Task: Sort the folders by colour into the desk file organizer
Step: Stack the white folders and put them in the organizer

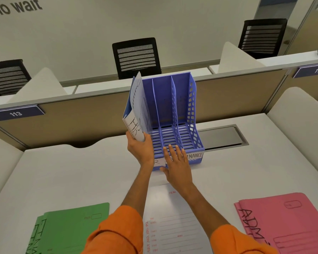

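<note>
I see the white folder [137,114] marked HR standing in the leftmost slot of the blue organizer [174,114] near the bench's [72,173] far edge. Left hand [140,149] pinches its lower corner; right hand [176,162] rests spread against the organizer's front.

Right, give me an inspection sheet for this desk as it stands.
Surface: white desk, grey cable hatch shut.
Job's things: blue organizer; white HR folder going into its leftmost slot; green folders, white folder, pink folders lying flat.
Clutter: nothing seen.
Grippers: left hand holds the HR folder; right hand open, steadying the organizer's front.
Cables: nothing seen.
Surroundings: beige partition, black chairs.
</note>
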Motion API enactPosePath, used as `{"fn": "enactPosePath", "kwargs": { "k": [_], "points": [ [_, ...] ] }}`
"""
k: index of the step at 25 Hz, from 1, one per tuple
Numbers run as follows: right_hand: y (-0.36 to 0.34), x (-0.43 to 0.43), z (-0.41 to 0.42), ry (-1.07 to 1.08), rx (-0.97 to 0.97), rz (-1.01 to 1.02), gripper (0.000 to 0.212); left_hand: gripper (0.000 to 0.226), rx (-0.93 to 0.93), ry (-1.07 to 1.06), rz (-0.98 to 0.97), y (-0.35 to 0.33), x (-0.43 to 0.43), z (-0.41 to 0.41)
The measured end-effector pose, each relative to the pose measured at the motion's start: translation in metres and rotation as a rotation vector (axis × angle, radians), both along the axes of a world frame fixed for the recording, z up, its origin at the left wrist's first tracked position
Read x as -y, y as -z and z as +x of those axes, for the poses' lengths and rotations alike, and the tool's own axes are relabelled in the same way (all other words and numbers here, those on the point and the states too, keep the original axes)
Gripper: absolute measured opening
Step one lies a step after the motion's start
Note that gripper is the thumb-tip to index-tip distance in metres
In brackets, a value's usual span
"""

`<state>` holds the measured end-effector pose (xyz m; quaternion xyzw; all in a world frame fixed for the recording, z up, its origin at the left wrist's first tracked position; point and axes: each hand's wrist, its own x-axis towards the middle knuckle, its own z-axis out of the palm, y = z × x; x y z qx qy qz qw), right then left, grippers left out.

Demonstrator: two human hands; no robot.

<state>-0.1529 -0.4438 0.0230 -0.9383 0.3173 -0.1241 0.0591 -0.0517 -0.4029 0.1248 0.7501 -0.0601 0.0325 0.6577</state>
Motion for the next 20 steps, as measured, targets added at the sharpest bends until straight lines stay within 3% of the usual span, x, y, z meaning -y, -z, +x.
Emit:
{"fn": "enactPosePath", "kwargs": {
  "k": [10,15,20],
  "points": [
    [-0.015,-0.002,-0.002,-0.006,-0.106,0.087,0.09,0.06,-0.101,0.101,0.085,0.002,-0.01,-0.003],
    [-0.036,-0.011,-0.017,-0.018,-0.071,0.136,0.081,0.082,-0.09,0.207,0.286,0.009,-0.037,-0.01],
    [-0.055,-0.035,-0.053,0.01,0.045,0.173,0.079,0.077,0.012,0.3,0.501,0.021,-0.079,-0.035]
  ]
}}
